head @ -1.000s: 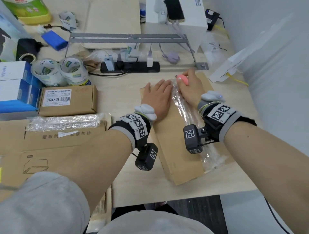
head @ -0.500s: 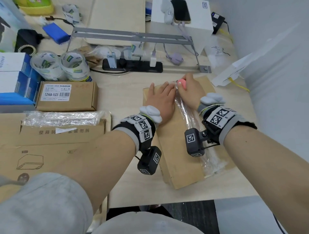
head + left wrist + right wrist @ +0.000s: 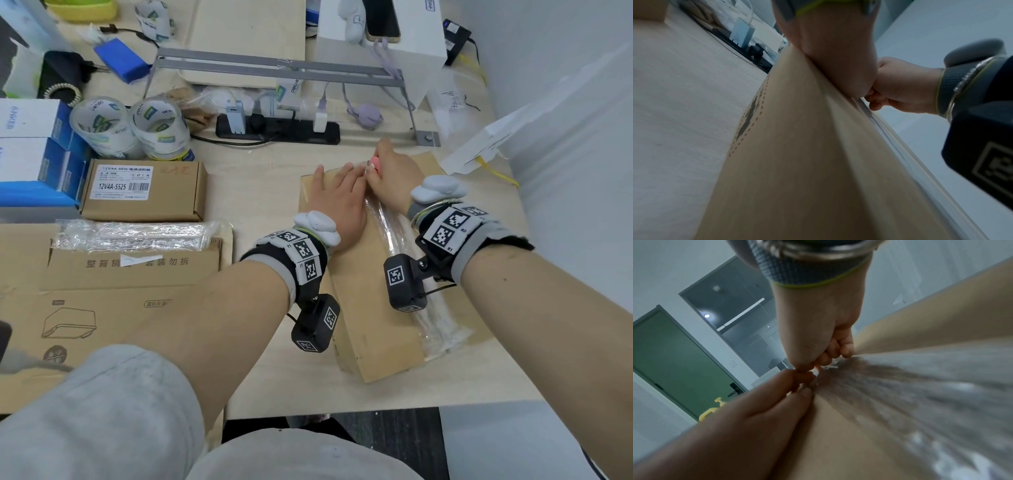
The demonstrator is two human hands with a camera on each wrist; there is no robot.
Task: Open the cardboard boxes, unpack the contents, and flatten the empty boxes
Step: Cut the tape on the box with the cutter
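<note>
I see bare desk (image 3: 260, 178) between my long cardboard box (image 3: 376, 329) and the small labelled box (image 3: 144, 192); the power strip (image 3: 277, 132) blocks the far edge, flattened cartons (image 3: 113, 294) crowd the left edge.

The head camera looks steeply down from above at the bench (image 3: 260, 178), taking in both forearms. Each wrist camera sits low and very close, almost on the long cardboard box (image 3: 376, 329) — facing forward and up along it. All three views share that box; both wrist views catch the opposite hand.
</note>
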